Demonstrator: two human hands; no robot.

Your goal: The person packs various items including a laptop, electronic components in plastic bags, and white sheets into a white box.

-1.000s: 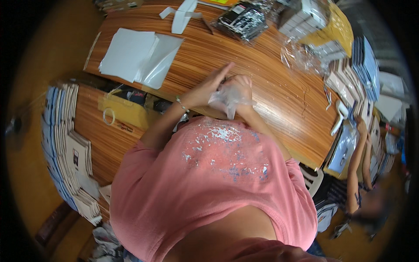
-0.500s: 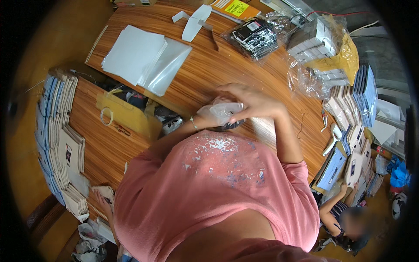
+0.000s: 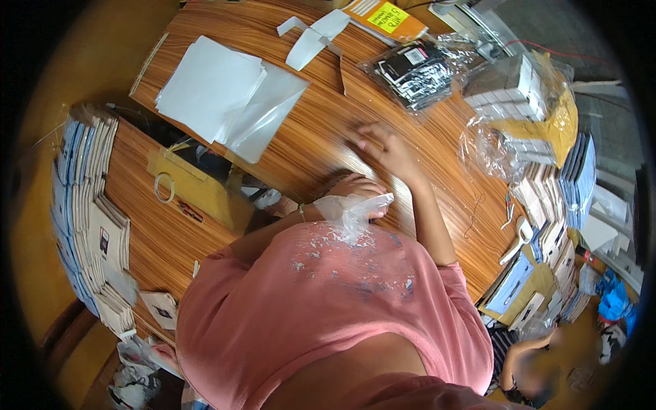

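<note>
The thing in my grasp is one clear plastic bag, thin, milky and crumpled, with shiny folds and a pointed corner sticking out to the right; it sits at the near edge of the worktop, just in front of my pink shirt, its lower end lying over the shirt's flaking print; my left hand grips it, the fingers bent over its upper part; my right hand is apart from it, farther out over the wood, its fingers loosely bent and parted, their tips blurred.

Counting round the worktop: one pile of white sheets lies at the far left, too closely layered for me to number, with clear plastic fanned out at its right side; one folded white strip is beyond it; one orange folder bears one yellow note; one clear packet holds several black items; white boxes stand bundled beside one yellow wrapper; at the right edge I see one white-handled tool.

To my left are one ring of tape and a long row of blue and beige packages, too many to count; one other person is at the lower right.
</note>
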